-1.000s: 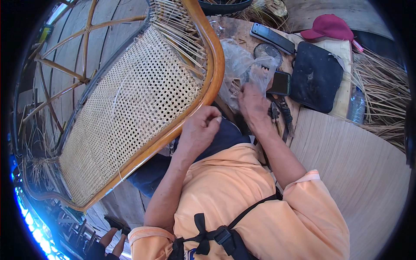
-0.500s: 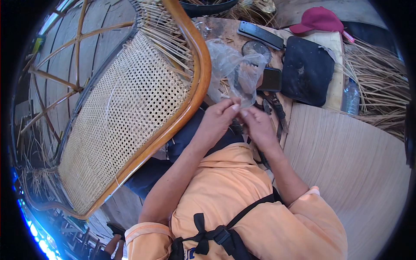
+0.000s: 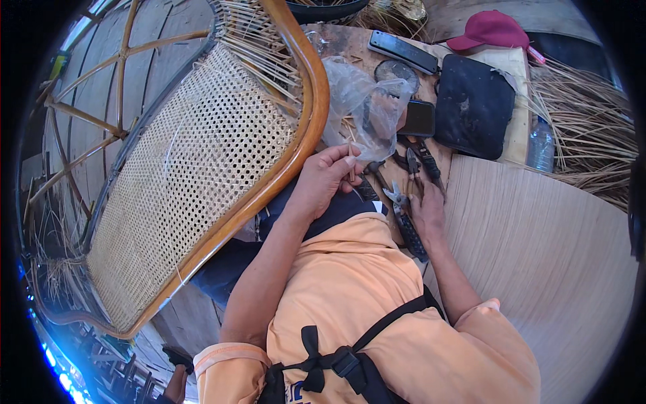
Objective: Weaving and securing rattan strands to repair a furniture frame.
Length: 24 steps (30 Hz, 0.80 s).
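Note:
My left hand is closed, pinching a short thin rattan stick between thumb and fingers beside the chair frame's curved edge. My right hand is lowered among the hand tools, its fingers stretched out and apart around the handles of a pair of pliers. I cannot tell how firmly they touch. Just left of that hand lie dark-handled cutters with pale metal jaws. A woven cane panel in a glossy brown rattan frame leans at my left, with loose cane ends bristling along its top.
A clear plastic bag, a phone, a black flat pad and a long dark case lie on the board ahead. Farther right are a red cap, a water bottle and cane bundles. A curved wooden panel lies at right.
My hands have parted. The right one has moved right and down to the tools, uncovering the pliers and cutters. The left still pinches the stick and has shifted slightly left.

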Each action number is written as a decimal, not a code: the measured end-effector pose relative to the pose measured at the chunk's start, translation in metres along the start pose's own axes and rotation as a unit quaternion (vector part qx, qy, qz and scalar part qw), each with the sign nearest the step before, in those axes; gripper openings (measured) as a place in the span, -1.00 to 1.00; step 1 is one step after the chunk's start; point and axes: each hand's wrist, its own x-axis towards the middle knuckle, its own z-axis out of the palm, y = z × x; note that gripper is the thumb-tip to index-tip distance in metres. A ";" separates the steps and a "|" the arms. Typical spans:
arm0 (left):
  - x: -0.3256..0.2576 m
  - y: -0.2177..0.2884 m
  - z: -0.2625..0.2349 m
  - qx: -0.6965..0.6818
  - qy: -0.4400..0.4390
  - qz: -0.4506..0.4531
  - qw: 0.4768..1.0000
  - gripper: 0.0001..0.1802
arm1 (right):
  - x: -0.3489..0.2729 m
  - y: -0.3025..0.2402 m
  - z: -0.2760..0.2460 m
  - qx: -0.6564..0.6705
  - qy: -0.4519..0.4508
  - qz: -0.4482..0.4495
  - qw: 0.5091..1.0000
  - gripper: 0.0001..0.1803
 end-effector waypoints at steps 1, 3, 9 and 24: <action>-0.001 0.000 -0.001 0.021 -0.008 0.011 1.000 -0.70 | -0.008 -0.002 -0.001 -0.001 -0.001 -0.002 1.000 -0.54; -0.004 0.002 -0.002 -0.005 -0.011 -0.014 1.000 -0.70 | -0.023 -0.005 -0.005 -0.030 -0.016 0.007 0.999 -0.38; -0.008 0.012 -0.010 -0.085 -0.061 -0.062 0.993 -0.68 | -0.038 -0.019 0.002 -0.153 -0.135 0.024 0.979 -0.21; -0.014 0.010 -0.013 -0.054 -0.140 -0.062 0.987 -0.82 | 0.016 -0.104 -0.037 0.153 -0.202 0.002 0.967 -0.48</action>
